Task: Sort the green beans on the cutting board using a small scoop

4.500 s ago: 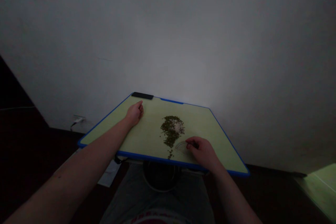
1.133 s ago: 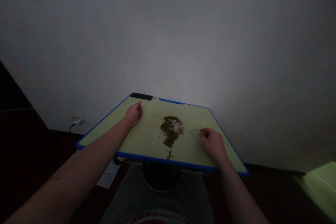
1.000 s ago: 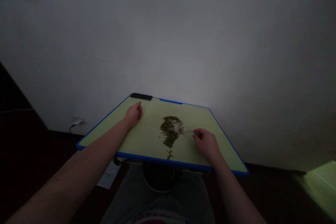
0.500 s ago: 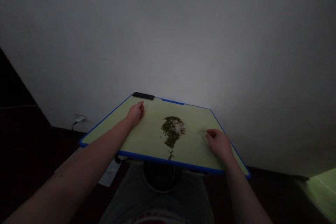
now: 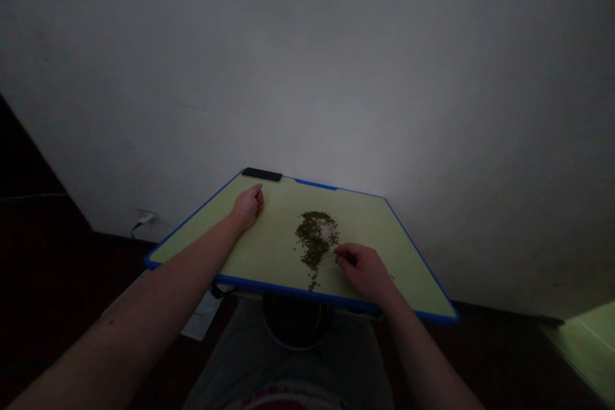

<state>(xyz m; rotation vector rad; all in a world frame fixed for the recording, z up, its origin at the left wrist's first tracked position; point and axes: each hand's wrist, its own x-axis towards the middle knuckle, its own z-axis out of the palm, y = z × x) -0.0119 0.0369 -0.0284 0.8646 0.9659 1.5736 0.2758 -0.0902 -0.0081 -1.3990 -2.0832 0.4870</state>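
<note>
A pale green board with a blue rim [image 5: 269, 250] lies across my lap. In its middle sits a heap of small dark green grains [image 5: 314, 240] mixed with a patch of pale ones. My right hand [image 5: 362, 269] rests on the board just right of the heap, fingers pinched together at the heap's lower right edge; what they hold is too small and dim to name. My left hand [image 5: 248, 206] lies on the board's far left part, fingers loosely curled, holding nothing I can see.
A black phone [image 5: 262, 174] lies at the board's far left corner. A white wall stands close behind. A wall socket with a plug [image 5: 143, 216] is low on the left. A dark round container [image 5: 293, 327] sits under the board's near edge.
My right hand swung out to the board's right side, then came back left to the heap's lower right edge. The left hand stayed put.
</note>
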